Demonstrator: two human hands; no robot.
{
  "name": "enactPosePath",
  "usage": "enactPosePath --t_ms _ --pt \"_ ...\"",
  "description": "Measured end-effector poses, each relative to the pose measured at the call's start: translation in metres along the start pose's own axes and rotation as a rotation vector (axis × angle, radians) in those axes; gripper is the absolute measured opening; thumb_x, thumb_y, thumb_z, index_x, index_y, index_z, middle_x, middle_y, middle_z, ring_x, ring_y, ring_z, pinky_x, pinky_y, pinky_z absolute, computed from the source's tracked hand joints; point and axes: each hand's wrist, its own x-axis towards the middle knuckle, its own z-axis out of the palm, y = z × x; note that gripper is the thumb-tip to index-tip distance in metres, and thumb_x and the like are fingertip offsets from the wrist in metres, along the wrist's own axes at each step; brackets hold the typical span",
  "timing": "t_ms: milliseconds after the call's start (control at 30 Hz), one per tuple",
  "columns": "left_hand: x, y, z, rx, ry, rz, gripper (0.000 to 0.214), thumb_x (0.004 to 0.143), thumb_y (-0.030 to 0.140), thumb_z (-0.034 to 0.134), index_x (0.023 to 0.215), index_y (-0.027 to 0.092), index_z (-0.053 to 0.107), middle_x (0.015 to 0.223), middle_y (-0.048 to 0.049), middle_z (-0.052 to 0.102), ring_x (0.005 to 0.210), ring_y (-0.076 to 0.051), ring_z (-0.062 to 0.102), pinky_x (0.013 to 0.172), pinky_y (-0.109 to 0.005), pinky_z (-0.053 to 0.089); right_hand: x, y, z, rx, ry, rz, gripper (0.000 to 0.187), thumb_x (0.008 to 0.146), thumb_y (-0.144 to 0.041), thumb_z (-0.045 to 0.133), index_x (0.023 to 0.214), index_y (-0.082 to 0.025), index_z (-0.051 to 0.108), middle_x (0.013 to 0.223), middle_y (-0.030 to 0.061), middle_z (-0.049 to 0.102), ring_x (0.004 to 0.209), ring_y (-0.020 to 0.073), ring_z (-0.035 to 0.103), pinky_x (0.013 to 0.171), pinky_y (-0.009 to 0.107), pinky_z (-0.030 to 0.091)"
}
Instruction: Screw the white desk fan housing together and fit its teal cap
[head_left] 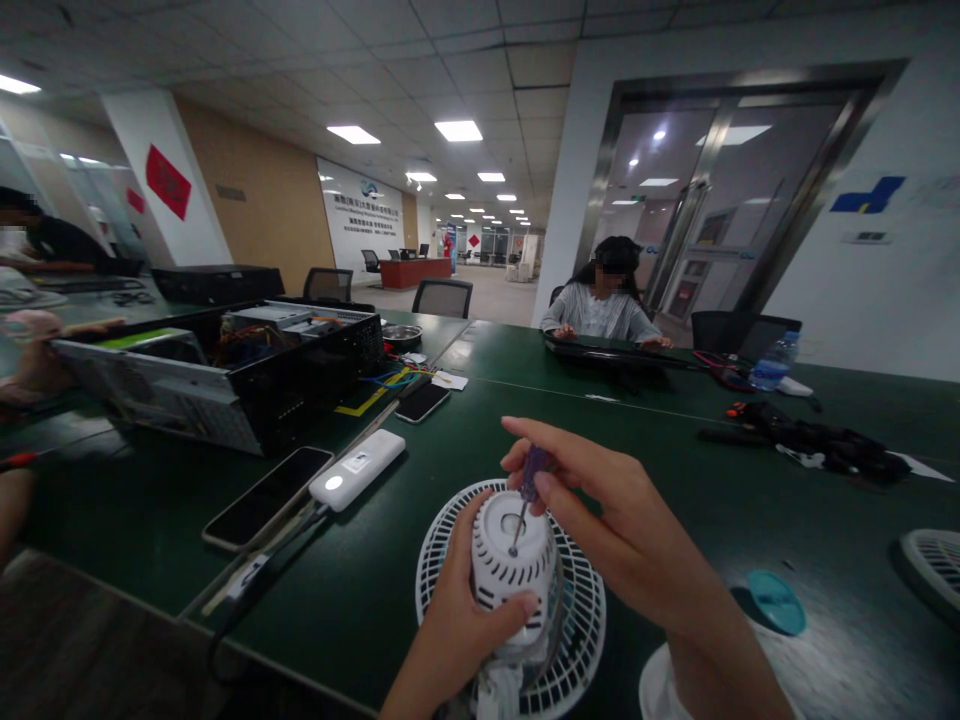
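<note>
My left hand (457,610) wraps around a white slotted fan motor housing (504,570), which stands upright on a round white fan grille (581,630). In my right hand (622,510) is a purple-handled screwdriver (534,473). Its thin metal shaft (516,530) slants down into a recess in the top of the housing. The fingers of my right hand hide part of the handle. Beneath the housing, white material bunches at the bottom edge of the picture.
On the dark green table (360,610) lie a white power bank (356,470), several phones and an open computer case (225,385). A co-worker's hand (30,355) rests on the case. Across the table sits a person (604,300). A teal disc (776,602) lies to my right.
</note>
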Motion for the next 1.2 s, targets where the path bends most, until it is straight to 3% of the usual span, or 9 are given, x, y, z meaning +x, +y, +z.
enactPosePath --t_ms 200,267,400,600,767,867,967,1067,1200 --pt "-0.001 -0.003 0.001 0.011 0.039 -0.01 0.08 0.062 0.029 0.071 0.132 0.022 0.033 0.138 -0.0077 0.044 0.13 -0.03 0.037 0.108 -0.041 0.032 0.003 0.001 0.008 -0.255 0.182 -0.168 0.016 0.086 -0.021 0.053 0.099 -0.015 0.061 0.079 0.0035 0.064 0.072 0.0134 0.06 0.064 0.025 0.048" --pt "0.0 -0.002 0.0 0.005 0.032 -0.016 0.081 0.062 0.029 0.071 0.133 0.022 0.032 0.139 -0.0078 0.042 0.13 -0.029 0.037 0.108 -0.041 0.032 0.004 0.002 0.011 -0.317 0.225 -0.174 0.019 0.086 -0.024 0.053 0.1 -0.014 0.061 0.08 0.0054 0.065 0.073 0.0153 0.06 0.064 0.026 0.048" --pt "0.0 -0.001 0.0 -0.005 0.004 0.017 0.08 0.063 0.029 0.071 0.132 0.022 0.033 0.137 -0.0082 0.044 0.129 -0.03 0.039 0.108 -0.042 0.032 0.003 0.001 0.009 -0.198 0.115 -0.097 0.037 0.087 -0.015 0.046 0.123 -0.016 0.05 0.095 0.0046 0.067 0.079 0.0128 0.062 0.067 0.024 0.05" --pt "-0.001 -0.001 0.001 0.028 0.046 -0.006 0.079 0.062 0.028 0.07 0.132 0.02 0.034 0.14 -0.0103 0.04 0.132 -0.031 0.033 0.109 -0.044 0.028 0.006 0.003 0.01 -0.416 0.218 -0.139 0.02 0.085 -0.025 0.053 0.098 -0.013 0.064 0.077 0.0064 0.065 0.071 0.0179 0.06 0.063 0.03 0.048" --pt "0.0 0.001 0.001 0.013 0.014 -0.007 0.08 0.062 0.029 0.07 0.132 0.019 0.032 0.139 -0.0108 0.042 0.13 -0.03 0.036 0.109 -0.043 0.028 0.004 0.003 0.012 -0.286 0.116 -0.121 0.031 0.087 -0.012 0.039 0.11 -0.015 0.06 0.104 0.0095 0.065 0.092 0.0161 0.061 0.076 0.029 0.05" --pt "0.0 0.001 0.001 0.02 0.026 -0.007 0.081 0.062 0.03 0.07 0.132 0.019 0.032 0.139 -0.0106 0.04 0.13 -0.031 0.036 0.11 -0.044 0.026 0.003 0.003 0.015 -0.273 0.149 -0.125 0.028 0.087 -0.013 0.044 0.113 -0.013 0.055 0.093 0.0064 0.067 0.08 0.013 0.063 0.069 0.024 0.05" --pt "0.0 -0.001 0.001 0.022 0.045 -0.018 0.083 0.061 0.03 0.071 0.134 0.019 0.032 0.141 -0.0111 0.039 0.131 -0.032 0.035 0.11 -0.046 0.025 0.005 0.002 0.017 -0.352 0.227 -0.127 0.018 0.086 -0.021 0.05 0.102 -0.013 0.056 0.078 0.0031 0.066 0.067 0.0131 0.062 0.06 0.023 0.05" --pt "0.0 -0.002 0.001 0.027 0.052 -0.017 0.084 0.06 0.029 0.071 0.134 0.019 0.032 0.14 -0.0115 0.041 0.13 -0.032 0.037 0.109 -0.046 0.027 0.006 0.0 0.014 -0.361 0.267 -0.17 0.011 0.086 -0.022 0.051 0.093 -0.016 0.058 0.082 0.0049 0.068 0.075 0.0147 0.064 0.065 0.025 0.051" --pt "0.0 -0.002 0.001 0.033 0.045 0.009 0.081 0.06 0.029 0.071 0.131 0.019 0.035 0.138 -0.0121 0.043 0.129 -0.033 0.038 0.108 -0.046 0.029 0.004 -0.002 0.014 -0.316 0.269 -0.223 0.021 0.087 -0.014 0.047 0.107 -0.015 0.056 0.093 0.0058 0.07 0.083 0.0129 0.065 0.074 0.024 0.051"
